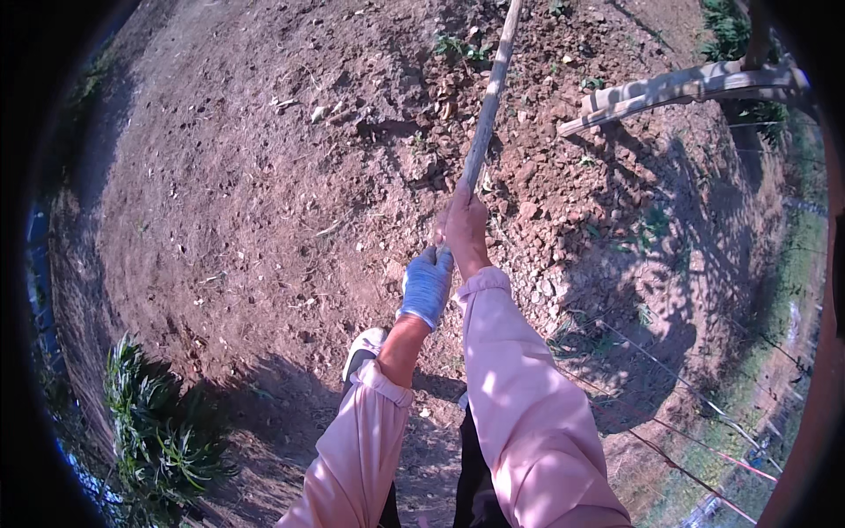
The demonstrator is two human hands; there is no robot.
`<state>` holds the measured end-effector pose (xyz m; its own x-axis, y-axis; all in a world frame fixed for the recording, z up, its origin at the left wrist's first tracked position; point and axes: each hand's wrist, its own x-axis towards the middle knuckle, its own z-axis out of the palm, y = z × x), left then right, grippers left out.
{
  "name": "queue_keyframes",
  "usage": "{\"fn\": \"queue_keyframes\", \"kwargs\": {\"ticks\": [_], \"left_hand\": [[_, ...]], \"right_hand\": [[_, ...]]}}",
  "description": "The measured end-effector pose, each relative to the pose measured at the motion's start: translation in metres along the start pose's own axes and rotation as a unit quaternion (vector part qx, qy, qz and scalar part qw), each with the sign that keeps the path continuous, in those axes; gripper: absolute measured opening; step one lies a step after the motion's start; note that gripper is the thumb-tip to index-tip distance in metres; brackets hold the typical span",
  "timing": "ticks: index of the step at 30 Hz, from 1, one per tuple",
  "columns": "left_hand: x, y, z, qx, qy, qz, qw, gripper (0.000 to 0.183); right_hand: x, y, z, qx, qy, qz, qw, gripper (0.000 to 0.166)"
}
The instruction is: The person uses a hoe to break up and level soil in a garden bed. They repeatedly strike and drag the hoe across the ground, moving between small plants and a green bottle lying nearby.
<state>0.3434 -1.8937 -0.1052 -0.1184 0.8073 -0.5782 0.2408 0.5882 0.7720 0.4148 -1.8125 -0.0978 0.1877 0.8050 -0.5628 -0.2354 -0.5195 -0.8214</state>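
A long wooden pole [492,99] slants from the top edge down to both hands; its far end lies outside the view. My left hand [428,284], in a light blue-grey knitted glove, is closed round the pole's lower end. Just above it, my bare right hand [465,221] grips the same pole. Beyond the hands lies dry brown soil, with loose reddish clods [528,171] to the right of the pole. Pink sleeves cover both forearms. A light-coloured shoe [366,343] shows beside my left wrist.
Weathered wooden poles [673,89] reach in from the upper right. Strands of wire or cord [686,383] run across the lower right, near grass. A leafy green plant [152,422] stands at lower left. Small weeds [462,47] grow among the clods ahead.
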Motion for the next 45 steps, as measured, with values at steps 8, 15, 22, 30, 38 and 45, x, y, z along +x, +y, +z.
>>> {"fn": "queue_keyframes", "kwargs": {"ticks": [8,15,22,30,38,45], "left_hand": [[-0.149,-0.112,-0.017,-0.156,-0.025,-0.112,0.981,0.045],[-0.322,-0.145,-0.009,-0.070,-0.029,-0.103,0.992,0.047],[-0.328,-0.100,-0.008,-0.095,-0.012,-0.159,0.983,0.045],[-0.253,-0.078,-0.005,-0.212,-0.022,-0.161,0.964,0.040],[-0.316,-0.113,-0.009,-0.091,-0.041,-0.146,0.984,0.038],[-0.450,-0.144,-0.031,-0.057,-0.112,-0.256,0.958,0.060]], "right_hand": [[-0.135,0.105,-0.012,0.081,0.017,0.177,0.981,0.033],[-0.293,0.135,-0.062,-0.214,0.038,0.157,0.963,0.035],[-0.295,0.099,-0.068,-0.187,0.024,0.241,0.952,0.038],[-0.232,0.101,-0.057,-0.096,0.035,0.091,0.991,0.028],[-0.280,0.077,-0.058,-0.151,0.002,0.184,0.971,0.032],[-0.428,0.106,-0.097,0.069,0.064,0.395,0.914,0.033]]}}
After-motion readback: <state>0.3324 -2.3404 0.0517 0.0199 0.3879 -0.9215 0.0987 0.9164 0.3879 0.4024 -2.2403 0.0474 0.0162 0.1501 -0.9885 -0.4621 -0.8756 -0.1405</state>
